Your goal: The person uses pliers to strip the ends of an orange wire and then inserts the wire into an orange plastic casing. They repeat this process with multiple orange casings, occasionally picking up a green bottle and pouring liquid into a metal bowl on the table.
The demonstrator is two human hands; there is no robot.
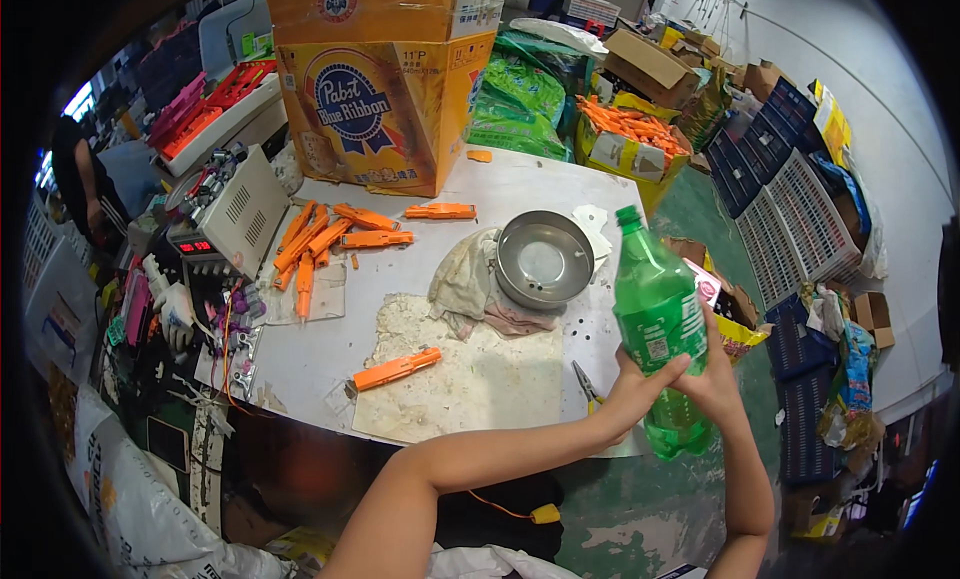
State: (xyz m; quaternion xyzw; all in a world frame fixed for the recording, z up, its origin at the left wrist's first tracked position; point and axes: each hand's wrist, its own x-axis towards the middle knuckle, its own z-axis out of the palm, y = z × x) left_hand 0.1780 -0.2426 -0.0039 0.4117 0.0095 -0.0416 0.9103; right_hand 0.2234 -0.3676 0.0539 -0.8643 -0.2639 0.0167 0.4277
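From the head view, the left hand (640,384) and the right hand (715,384) are both wrapped around a green plastic bottle (658,324), held upright past the bench (520,184) edge. A metal bowl (545,259) sits near on the bench.

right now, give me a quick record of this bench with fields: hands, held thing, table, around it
hands: left hand and right hand both grip one bottle past the table's right edge
held thing: green clear plastic bottle, upright, green cap on
table: grey worktop; round steel bowl on crumpled cloth; one orange plastic part on a stained sheet; heap of orange parts
around it: yellow cardboard box at the back; grey machine with red display on the left
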